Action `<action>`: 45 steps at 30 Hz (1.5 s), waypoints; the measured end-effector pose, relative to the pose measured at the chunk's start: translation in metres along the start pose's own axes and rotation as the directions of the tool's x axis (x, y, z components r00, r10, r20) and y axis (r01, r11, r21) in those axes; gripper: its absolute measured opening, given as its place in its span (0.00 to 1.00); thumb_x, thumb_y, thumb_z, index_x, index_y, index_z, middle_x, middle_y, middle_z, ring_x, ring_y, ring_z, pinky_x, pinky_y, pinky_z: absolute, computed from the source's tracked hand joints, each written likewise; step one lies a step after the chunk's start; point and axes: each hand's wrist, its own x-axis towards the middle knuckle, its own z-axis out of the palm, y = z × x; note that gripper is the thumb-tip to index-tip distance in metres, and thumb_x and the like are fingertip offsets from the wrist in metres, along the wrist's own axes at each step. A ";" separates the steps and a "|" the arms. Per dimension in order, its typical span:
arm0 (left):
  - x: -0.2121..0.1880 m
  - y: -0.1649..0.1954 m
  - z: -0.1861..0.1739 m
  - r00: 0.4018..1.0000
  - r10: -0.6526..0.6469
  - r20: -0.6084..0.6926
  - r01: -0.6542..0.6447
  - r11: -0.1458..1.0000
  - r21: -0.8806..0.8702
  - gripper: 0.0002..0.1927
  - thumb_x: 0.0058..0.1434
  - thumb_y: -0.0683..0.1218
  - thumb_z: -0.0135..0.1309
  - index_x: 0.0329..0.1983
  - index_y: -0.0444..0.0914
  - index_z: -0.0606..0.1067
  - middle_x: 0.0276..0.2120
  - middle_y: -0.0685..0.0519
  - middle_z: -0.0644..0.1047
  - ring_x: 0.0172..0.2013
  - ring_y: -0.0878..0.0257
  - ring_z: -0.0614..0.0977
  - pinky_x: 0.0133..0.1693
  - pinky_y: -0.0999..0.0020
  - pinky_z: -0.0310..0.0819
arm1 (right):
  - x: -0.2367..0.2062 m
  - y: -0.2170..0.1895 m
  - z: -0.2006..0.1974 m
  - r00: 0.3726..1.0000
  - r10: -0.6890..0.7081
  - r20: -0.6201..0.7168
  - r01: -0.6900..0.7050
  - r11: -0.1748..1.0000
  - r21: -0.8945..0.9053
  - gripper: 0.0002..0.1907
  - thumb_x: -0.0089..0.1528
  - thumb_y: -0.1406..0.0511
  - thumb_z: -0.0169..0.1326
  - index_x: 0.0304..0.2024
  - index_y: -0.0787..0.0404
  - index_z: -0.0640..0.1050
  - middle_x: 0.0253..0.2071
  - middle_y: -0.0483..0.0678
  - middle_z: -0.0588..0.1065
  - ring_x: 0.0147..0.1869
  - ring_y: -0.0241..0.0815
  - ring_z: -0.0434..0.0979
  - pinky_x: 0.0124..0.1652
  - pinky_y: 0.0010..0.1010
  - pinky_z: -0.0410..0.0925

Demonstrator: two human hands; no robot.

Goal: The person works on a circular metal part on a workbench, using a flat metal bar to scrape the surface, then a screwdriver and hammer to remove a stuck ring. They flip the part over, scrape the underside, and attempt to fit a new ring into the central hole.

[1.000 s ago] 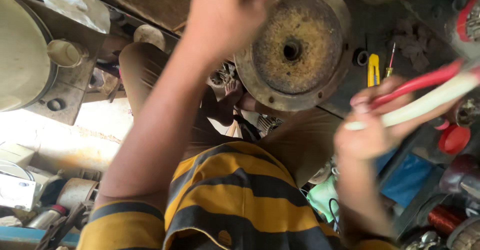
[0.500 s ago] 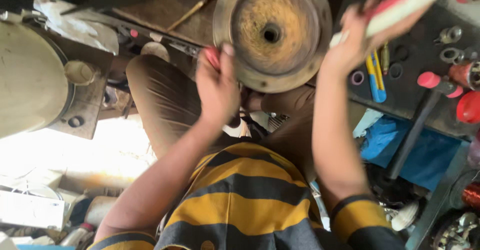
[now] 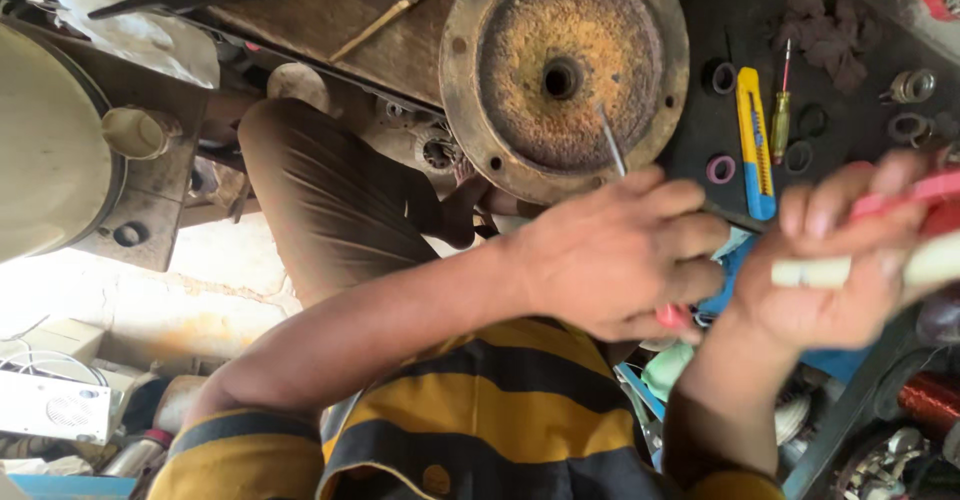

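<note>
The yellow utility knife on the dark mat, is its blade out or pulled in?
Cannot tell: the yellow utility knife lies flat beside a small screwdriver, too small to show a blade.

big round plate point(image 3: 565, 75) is rusty orange-brown with a dull grey rim. shirt point(image 3: 480, 430) has yellow and dark stripes. utility knife point(image 3: 755, 145) is yellow and blue. blurry tool point(image 3: 900, 235) in the right hand point(image 3: 835, 270) looks red and cream, i think.

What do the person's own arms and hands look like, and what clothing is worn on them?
Both arms are bare from the short sleeves down. The left hand and the right hand wear no gloves, rings or watch that can be seen. The shirt with dark and yellow stripes ends in short sleeves above the elbows.
</note>
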 end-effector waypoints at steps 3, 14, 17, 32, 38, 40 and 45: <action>-0.001 -0.028 -0.003 0.999 -0.047 -0.003 0.046 0.997 -0.067 0.17 0.59 0.58 0.63 0.36 0.41 0.76 0.40 0.52 0.72 0.44 0.54 0.74 0.47 0.56 0.68 | -0.030 -0.021 0.010 0.998 0.004 -0.057 -0.009 0.996 -0.092 0.31 0.73 0.59 0.54 0.73 0.54 0.56 0.49 0.47 0.65 0.36 0.32 0.65 0.34 0.22 0.60; -0.006 -0.063 -0.011 0.979 -0.124 -0.159 0.058 0.928 -0.368 0.18 0.51 0.48 0.64 0.22 0.40 0.65 0.23 0.52 0.69 0.30 0.52 0.77 0.33 0.54 0.68 | -0.081 -0.027 0.047 0.995 0.086 -0.058 -0.095 0.982 -0.165 0.36 0.70 0.64 0.61 0.72 0.46 0.54 0.51 0.48 0.66 0.39 0.36 0.70 0.39 0.25 0.66; -0.007 -0.065 -0.012 0.983 -0.072 -0.171 0.006 0.933 -0.360 0.13 0.44 0.46 0.63 0.22 0.41 0.68 0.23 0.53 0.72 0.30 0.51 0.77 0.33 0.53 0.68 | -0.087 -0.015 0.076 0.999 0.034 -0.033 -0.040 0.977 -0.207 0.32 0.65 0.63 0.63 0.64 0.60 0.60 0.50 0.47 0.66 0.38 0.34 0.70 0.38 0.24 0.66; -0.005 -0.074 -0.007 0.987 -0.094 -0.129 0.040 0.927 -0.372 0.11 0.38 0.45 0.61 0.27 0.43 0.74 0.26 0.51 0.76 0.32 0.47 0.79 0.32 0.51 0.71 | -0.128 0.003 0.062 0.995 0.001 0.100 0.095 0.301 -0.949 0.41 0.60 0.68 0.64 0.69 0.61 0.57 0.49 0.57 0.61 0.46 0.47 0.63 0.44 0.33 0.62; -0.003 -0.074 0.001 0.993 -0.113 0.019 0.114 0.959 -0.259 0.08 0.39 0.45 0.61 0.23 0.43 0.74 0.25 0.53 0.77 0.32 0.50 0.81 0.32 0.52 0.72 | -0.119 0.009 0.073 0.950 0.051 0.308 0.280 0.296 -0.913 0.38 0.60 0.70 0.63 0.67 0.71 0.58 0.54 0.63 0.65 0.53 0.57 0.67 0.50 0.42 0.64; -0.003 -0.073 0.003 0.989 -0.142 0.045 0.149 0.966 -0.211 0.08 0.39 0.44 0.60 0.23 0.42 0.73 0.25 0.52 0.76 0.32 0.51 0.81 0.33 0.53 0.73 | -0.110 0.011 0.079 0.926 0.018 0.377 0.363 0.228 -0.904 0.40 0.59 0.70 0.63 0.67 0.73 0.56 0.56 0.65 0.65 0.55 0.61 0.68 0.52 0.47 0.64; 0.002 -0.075 0.011 0.994 -0.109 -0.012 0.106 0.983 -0.150 0.10 0.43 0.44 0.61 0.27 0.40 0.73 0.28 0.51 0.77 0.36 0.49 0.81 0.38 0.53 0.75 | -0.104 0.010 0.073 0.919 0.036 0.392 0.389 0.066 -0.919 0.48 0.49 0.71 0.62 0.68 0.73 0.54 0.57 0.69 0.64 0.55 0.68 0.68 0.52 0.55 0.65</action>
